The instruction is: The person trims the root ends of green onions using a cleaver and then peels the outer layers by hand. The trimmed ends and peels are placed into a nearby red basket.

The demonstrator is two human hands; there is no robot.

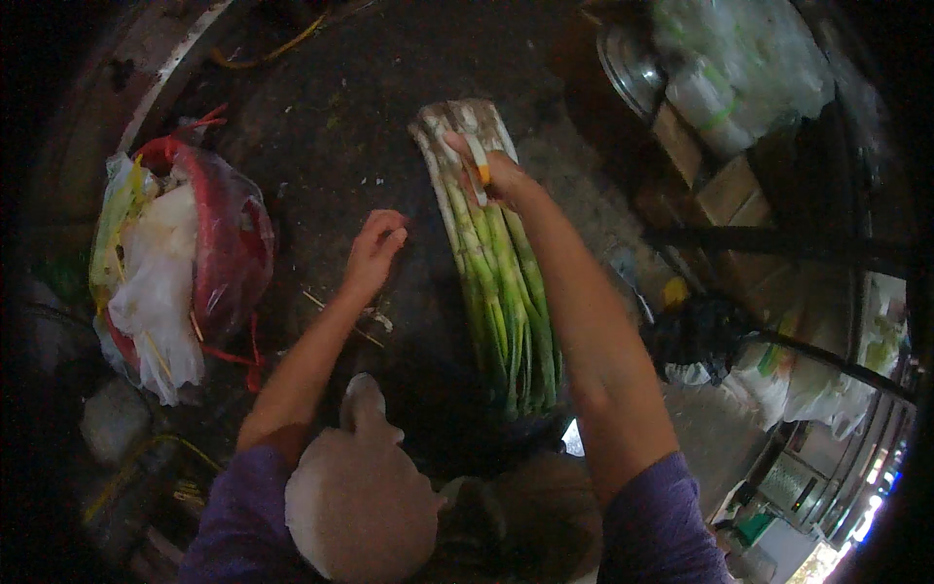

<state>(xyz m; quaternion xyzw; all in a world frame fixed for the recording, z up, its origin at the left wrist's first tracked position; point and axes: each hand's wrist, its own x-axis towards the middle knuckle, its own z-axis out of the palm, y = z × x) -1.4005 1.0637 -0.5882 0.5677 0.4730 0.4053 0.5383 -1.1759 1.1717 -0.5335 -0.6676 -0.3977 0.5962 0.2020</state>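
Observation:
A long bunch of green and white leek-like stalks [503,270] lies on the dark floor in front of me, white ends at the far side and green leaves towards me. Over its white part is my right hand [489,168], holding a small knife-like tool with a white and orange handle [478,162]. Just which part of the tool the fingers cover is unclear. My left hand [379,237] hovers left of the bunch, its fingers curled and partly bent together, with no object visible in it.
A red and clear plastic bag [226,241] with white plastic inside stands at the left. Thin sticks [343,317] lie on the floor near my left forearm. Upper right are a metal basin [631,69], plastic-wrapped goods [737,73] and cardboard [730,190]. A black bag [697,328] sits at the right.

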